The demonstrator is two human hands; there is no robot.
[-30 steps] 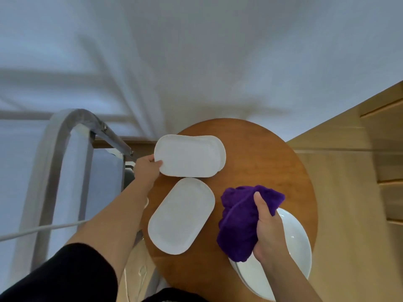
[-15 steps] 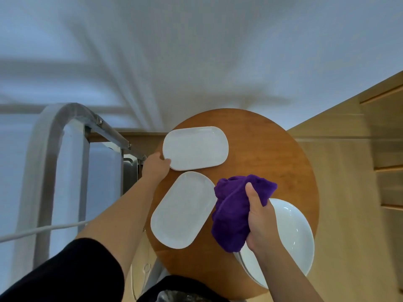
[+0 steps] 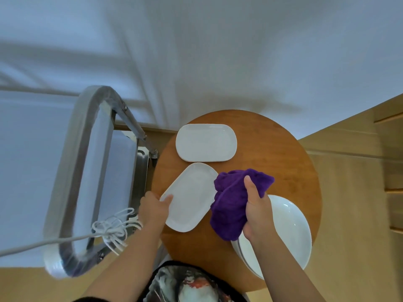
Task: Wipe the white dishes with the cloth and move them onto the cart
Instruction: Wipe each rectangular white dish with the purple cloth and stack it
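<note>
Looking straight down on a round wooden desk [image 3: 272, 149] from head height. Gripping the near left edge of an oblong white dish [image 3: 189, 197] with the left hand [image 3: 153, 209], thumb lying on the rim and fingers curled underneath. Clutching a bunched purple cloth [image 3: 233, 199] in the right hand [image 3: 258, 212], grip clamped around it, thumb pressing along the top; cloth touching the right edge of that dish. Lying flat further back on the desk, just beyond the held dish, a second oblong white dish [image 3: 206, 142], untouched. Sitting at the desk's near right edge, partly under the right hand and cloth, a stack of round white plates [image 3: 292, 232]. Standing just beside the desk on the left, a metal cart [image 3: 87, 171] with a curved handle and a knotted white cord [image 3: 113, 229] hanging across it.
</note>
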